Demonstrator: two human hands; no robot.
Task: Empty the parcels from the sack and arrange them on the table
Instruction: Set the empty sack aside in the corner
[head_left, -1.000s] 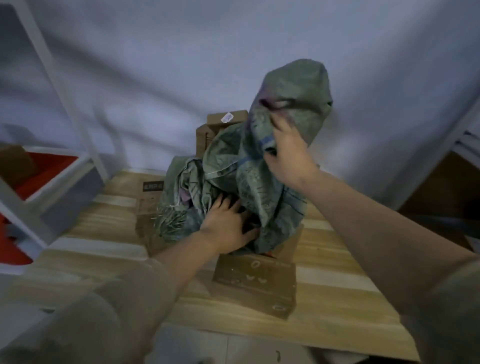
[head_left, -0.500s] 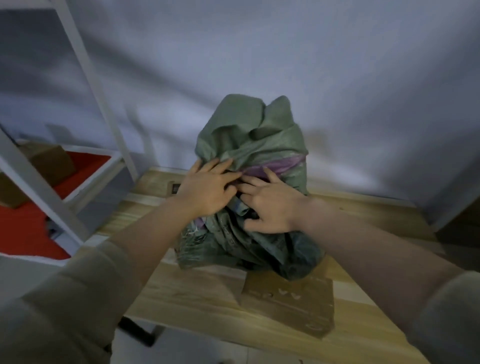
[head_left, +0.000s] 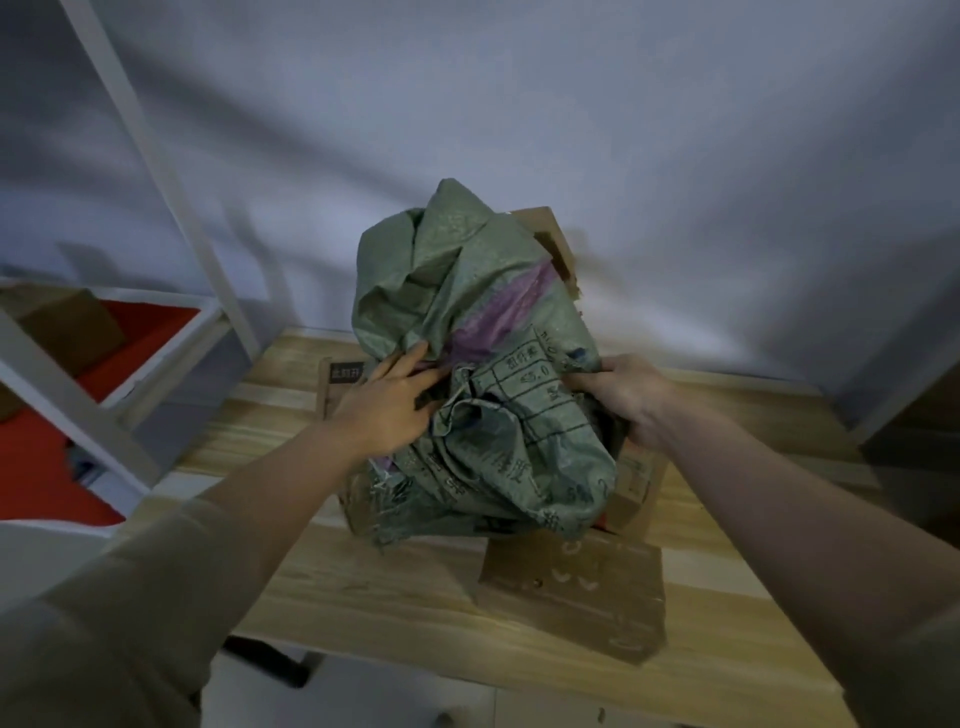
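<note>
Both hands are on the sack (head_left: 483, 364), one green woven sack, crumpled and heaped up in the middle of the table (head_left: 395, 597). Left hand (head_left: 387, 410) lies on its left side, fingers fairly straight and pressed into the folds. Right hand (head_left: 626, 397) is at the right side, fingers curled into the fabric, gripping a bunch of it. A purple stripe and black printed lettering show across the sack's front.

Count the cardboard parcels in sight: four. One flat box (head_left: 571, 597) lies on the table just in front of the sack, near the front edge. A second box (head_left: 636, 491) peeks out under the sack's right side, below the right hand. A third (head_left: 337, 387) shows behind the left hand, flat on the table. A fourth (head_left: 553, 241) stands up behind the sack's top, partly covered. Whether more sit under the fabric cannot be told.

Off left, one white shelf frame (head_left: 171, 208) with red surfaces.
</note>
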